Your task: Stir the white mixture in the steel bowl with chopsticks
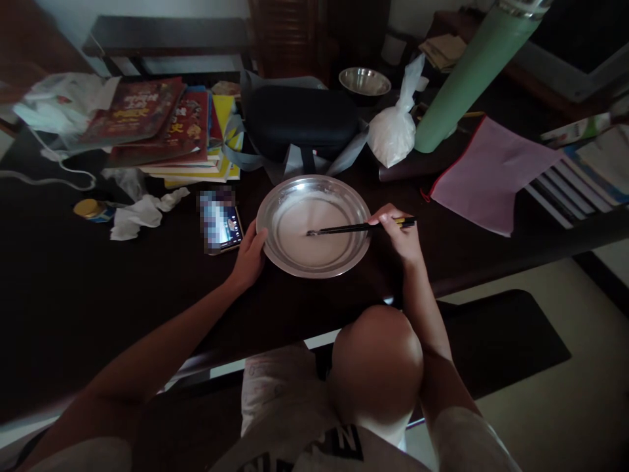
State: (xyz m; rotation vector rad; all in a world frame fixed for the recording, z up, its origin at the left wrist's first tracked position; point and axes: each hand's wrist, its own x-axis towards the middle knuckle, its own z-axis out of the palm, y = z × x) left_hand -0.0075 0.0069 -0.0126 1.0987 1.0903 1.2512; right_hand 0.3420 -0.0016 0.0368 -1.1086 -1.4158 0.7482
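A wide metal bowl [313, 272] stands on the dark table, with a pale, milky mixture [314, 244] spread over its bottom. My left hand [252, 252] grips the bowl's left rim, thumb on top of the edge and fingers against the outer side. In my right hand [396, 229] is a pair of black chopsticks [344, 228] with yellowish bands near the top ends. Their tips dip into the mixture close to the bowl's middle. The chopsticks lie at a low slant across the right rim. A phone [221, 219] with a lit screen lies just left of the bowl.
Crumpled tissues [135, 217] and a small jar [93, 210] lie left. Books [167, 131] are stacked behind them. A black case [302, 121], a knotted bag of white powder [392, 136] and a tall green cylinder [472, 85] stand behind the bowl. A pink mesh pouch [496, 174] lies right.
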